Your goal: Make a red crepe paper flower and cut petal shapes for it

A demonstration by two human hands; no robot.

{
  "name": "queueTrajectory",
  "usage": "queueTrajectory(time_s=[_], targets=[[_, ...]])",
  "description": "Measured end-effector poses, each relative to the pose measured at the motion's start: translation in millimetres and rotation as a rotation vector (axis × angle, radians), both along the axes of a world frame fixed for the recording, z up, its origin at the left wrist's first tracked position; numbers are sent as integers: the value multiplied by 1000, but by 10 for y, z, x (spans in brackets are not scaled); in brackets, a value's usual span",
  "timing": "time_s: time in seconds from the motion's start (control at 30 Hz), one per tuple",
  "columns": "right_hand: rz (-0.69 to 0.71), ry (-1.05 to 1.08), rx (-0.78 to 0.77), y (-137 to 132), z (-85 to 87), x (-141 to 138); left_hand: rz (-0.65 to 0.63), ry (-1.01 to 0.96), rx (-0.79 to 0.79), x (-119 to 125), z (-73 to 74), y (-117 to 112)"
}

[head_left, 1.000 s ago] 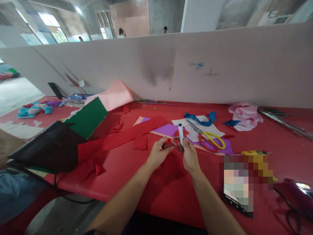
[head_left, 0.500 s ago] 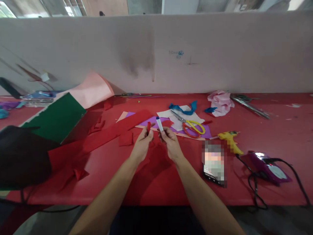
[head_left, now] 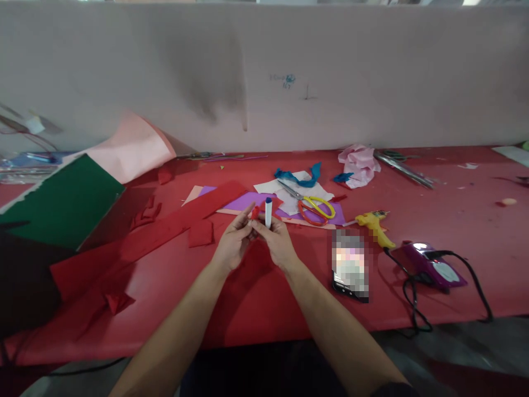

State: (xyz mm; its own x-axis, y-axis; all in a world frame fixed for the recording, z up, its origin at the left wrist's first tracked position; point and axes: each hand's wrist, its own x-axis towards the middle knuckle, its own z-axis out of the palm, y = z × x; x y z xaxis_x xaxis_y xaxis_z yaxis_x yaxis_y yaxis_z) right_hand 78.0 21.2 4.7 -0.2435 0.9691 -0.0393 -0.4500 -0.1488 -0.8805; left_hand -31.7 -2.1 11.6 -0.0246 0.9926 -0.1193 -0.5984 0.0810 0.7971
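Note:
My two hands meet just above the red table (head_left: 454, 231) near its middle. My right hand (head_left: 278, 242) is closed round a white marker (head_left: 268, 213) with a dark blue tip that points up. My left hand (head_left: 233, 242) pinches a small red piece (head_left: 255, 213) right beside the marker; its fingertips touch those of the right hand. A red felt sheet (head_left: 252, 270) lies under my wrists. Just beyond the hands lie purple paper (head_left: 243, 202) and scissors (head_left: 312, 206) with yellow and red handles.
A long red strip (head_left: 182, 218), green sheet (head_left: 61, 201) and rolled pink sheet (head_left: 128, 149) lie to the left. A phone (head_left: 349, 273), yellow glue gun (head_left: 374, 225) and purple device (head_left: 430, 267) with a black cable sit to the right. A pink wall (head_left: 372, 77) backs the table.
My hands have come together, so the red piece now touches the marker. The camera has tipped down and turned right, bringing the glue gun and the purple device into view.

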Motion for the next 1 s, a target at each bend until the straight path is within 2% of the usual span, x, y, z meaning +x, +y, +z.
queueTrajectory(time_s=[0.17,0.3,0.43,0.7,0.9,1.0], targets=[[-6,13,26,16,-19,11,-31,94,-17,-28,-15,-37],[-111,11,-12,28,-33,7,-26,289,28,-3,-43,-42],[-190,-3,-11,38,-37,6,11,364,73,3,-99,-36],[-104,-40,12,30,-18,5,37,281,54,-19,-208,6],[-210,-93,29,45,-47,0,106,279,80,14,-171,-21],[-202,-103,40,40,-35,-8,118,279,80,12,-148,-24]])
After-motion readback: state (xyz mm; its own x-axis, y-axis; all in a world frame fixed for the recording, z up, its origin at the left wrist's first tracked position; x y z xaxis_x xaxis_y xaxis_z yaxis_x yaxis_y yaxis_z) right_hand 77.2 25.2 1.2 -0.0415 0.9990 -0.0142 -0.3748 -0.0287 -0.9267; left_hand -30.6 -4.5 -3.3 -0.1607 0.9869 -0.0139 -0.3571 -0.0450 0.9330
